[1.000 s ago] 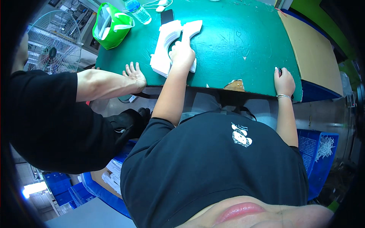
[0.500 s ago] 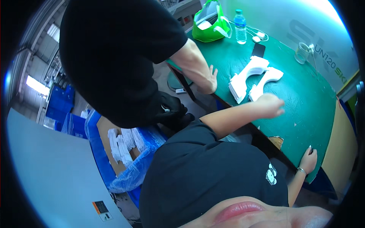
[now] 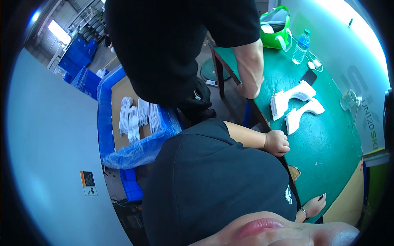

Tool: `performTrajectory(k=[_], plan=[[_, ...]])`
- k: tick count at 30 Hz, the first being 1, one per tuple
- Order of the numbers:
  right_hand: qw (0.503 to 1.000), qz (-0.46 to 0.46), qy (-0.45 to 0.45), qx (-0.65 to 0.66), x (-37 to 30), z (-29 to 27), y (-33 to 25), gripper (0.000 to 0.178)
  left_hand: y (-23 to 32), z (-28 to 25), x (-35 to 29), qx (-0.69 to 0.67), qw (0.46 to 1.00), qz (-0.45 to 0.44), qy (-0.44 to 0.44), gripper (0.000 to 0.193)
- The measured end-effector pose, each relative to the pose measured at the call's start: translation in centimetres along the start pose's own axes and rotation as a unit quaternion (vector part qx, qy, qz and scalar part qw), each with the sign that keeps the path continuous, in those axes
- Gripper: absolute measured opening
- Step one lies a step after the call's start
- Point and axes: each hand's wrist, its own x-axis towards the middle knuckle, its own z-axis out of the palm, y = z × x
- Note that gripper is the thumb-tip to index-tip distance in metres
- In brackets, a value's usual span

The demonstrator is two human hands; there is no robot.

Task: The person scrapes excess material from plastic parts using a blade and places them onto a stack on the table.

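My left hand (image 3: 277, 143) is curled into a loose fist at the near edge of the green table (image 3: 328, 151); nothing sticks out of it. Beyond it lie two stacks of white curved parts, a larger stack (image 3: 292, 97) and a smaller stack (image 3: 303, 115), side by side and apart from my hand. My right hand (image 3: 315, 206) rests at the table's right end, its fingers closed around a small dark object (image 3: 321, 197). Most of that object is hidden, so its kind does not show.
A co-worker in black (image 3: 164, 49) stands at the left, one hand (image 3: 251, 88) on the table edge. A blue lined bin (image 3: 137, 153) holds several white part stacks. On the table are a green bag (image 3: 276, 39), water bottle (image 3: 301, 47), phone (image 3: 308, 77) and clear cup (image 3: 348, 100).
My left hand has drawn back from beside the smaller white stack to the near table edge, its fingers now curled in. The view has shifted. My right hand still grips the small dark object.
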Motion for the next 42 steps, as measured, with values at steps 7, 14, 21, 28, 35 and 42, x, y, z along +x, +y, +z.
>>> performTrajectory(k=[7,14,21,28,35,42], plan=[[0.993,-0.022,0.010,0.113,1.3,-0.2,0.4,0.029,0.4,-0.6,-0.6,0.041,0.999,-0.002,0.013,0.022],[0.996,-0.083,0.003,0.032,3.0,-4.0,1.0,0.034,0.5,0.1,-0.1,0.028,0.999,-0.007,0.013,0.021],[0.986,-0.164,0.016,0.009,1.2,-4.0,0.5,0.027,0.7,-0.8,0.6,0.018,0.999,-0.045,0.014,0.019],[0.993,-0.112,-0.021,0.011,-1.6,-0.8,-1.3,0.038,0.3,-0.2,0.9,-0.004,0.997,-0.065,0.038,0.015],[0.994,-0.107,0.009,0.029,-1.9,-0.9,-0.8,0.035,0.7,-0.5,1.5,-0.022,0.995,-0.089,0.035,0.013],[0.992,-0.093,0.082,0.019,-2.3,-1.5,-1.7,0.035,0.5,0.0,1.5,-0.025,0.995,-0.092,0.031,0.015]])
